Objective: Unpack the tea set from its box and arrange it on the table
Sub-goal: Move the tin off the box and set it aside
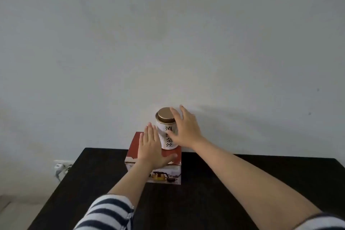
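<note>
A red and white tea set box [172, 174] with a teapot picture on its front stands at the far side of the dark table [205, 192]. On top of the box stands a white tea canister [164, 129] with black characters and a gold lid. My left hand [152, 148] lies flat on the box top, fingers together, just left of the canister. My right hand [184, 129] is spread against the canister's right side, fingers apart and reaching past the lid; it touches the canister without clearly gripping it.
A plain pale wall [168, 43] rises right behind the box. A white wall socket with a plug and cable [60, 167] sits low to the left of the table. The table's left edge runs diagonally toward me.
</note>
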A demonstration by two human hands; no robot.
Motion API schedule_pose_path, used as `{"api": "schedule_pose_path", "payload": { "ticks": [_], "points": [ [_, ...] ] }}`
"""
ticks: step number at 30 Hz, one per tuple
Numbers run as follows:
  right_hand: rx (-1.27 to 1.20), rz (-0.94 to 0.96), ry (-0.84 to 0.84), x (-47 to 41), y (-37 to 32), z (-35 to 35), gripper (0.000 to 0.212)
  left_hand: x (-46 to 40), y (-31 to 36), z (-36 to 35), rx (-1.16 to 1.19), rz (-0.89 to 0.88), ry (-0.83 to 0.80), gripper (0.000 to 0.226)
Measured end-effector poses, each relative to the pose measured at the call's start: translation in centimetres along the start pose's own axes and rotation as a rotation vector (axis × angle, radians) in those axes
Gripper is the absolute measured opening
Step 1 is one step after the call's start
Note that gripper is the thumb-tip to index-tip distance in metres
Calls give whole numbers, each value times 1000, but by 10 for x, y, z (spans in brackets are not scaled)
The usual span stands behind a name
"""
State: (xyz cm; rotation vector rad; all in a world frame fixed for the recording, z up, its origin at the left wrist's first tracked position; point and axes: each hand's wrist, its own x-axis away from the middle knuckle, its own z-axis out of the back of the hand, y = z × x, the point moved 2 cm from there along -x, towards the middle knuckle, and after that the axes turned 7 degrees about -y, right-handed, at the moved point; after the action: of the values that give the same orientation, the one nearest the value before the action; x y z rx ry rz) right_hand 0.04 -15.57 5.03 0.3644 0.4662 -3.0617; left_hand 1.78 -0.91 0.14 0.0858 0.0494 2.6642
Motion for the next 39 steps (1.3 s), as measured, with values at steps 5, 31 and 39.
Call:
{"api": "schedule_pose_path", "payload": {
  "ticks": [5, 31, 39],
  "points": [
    [-260, -60, -30, -5, 11, -23, 89, -13, 6, -30, 99, 153, -99, 136],
    [-319, -885, 371, 202, 234, -15, 91, -12, 9, -66, 55, 170, -76, 139],
    [-374, -1141, 543, 240, 313, 1, 86, -14, 9, -71, 73, 166, -27, 138]
  ]
}}
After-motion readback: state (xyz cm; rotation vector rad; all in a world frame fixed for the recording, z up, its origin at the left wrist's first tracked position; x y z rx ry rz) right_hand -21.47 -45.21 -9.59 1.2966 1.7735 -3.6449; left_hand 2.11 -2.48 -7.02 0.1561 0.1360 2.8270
